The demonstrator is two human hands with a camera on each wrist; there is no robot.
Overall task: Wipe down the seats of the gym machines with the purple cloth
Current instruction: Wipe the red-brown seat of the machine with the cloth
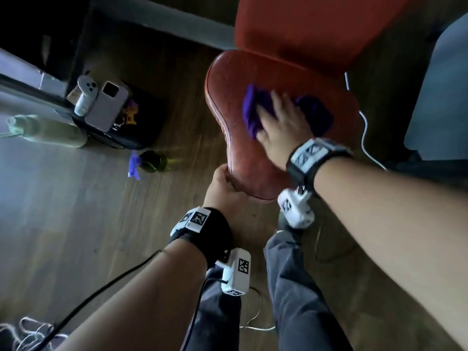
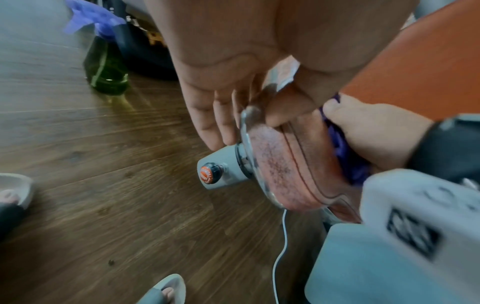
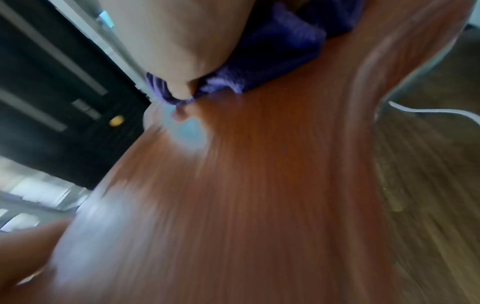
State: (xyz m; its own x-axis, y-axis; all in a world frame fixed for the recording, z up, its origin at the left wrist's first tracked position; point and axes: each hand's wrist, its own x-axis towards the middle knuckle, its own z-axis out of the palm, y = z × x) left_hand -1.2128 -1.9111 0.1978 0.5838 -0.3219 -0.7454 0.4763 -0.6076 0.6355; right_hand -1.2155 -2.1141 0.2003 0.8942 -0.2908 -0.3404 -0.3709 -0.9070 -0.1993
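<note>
The worn red seat (image 1: 255,148) of the machine fills the middle, the purple cloth (image 1: 249,110) spread across its top. The right hand (image 1: 283,125) presses flat on the cloth, fingers extended. The left hand (image 1: 222,184) grips the seat's near edge, thumb above and fingers beneath.

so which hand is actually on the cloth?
The right hand, pressing the purple cloth flat on the red seat. The left hand grips the seat's front edge.
</note>
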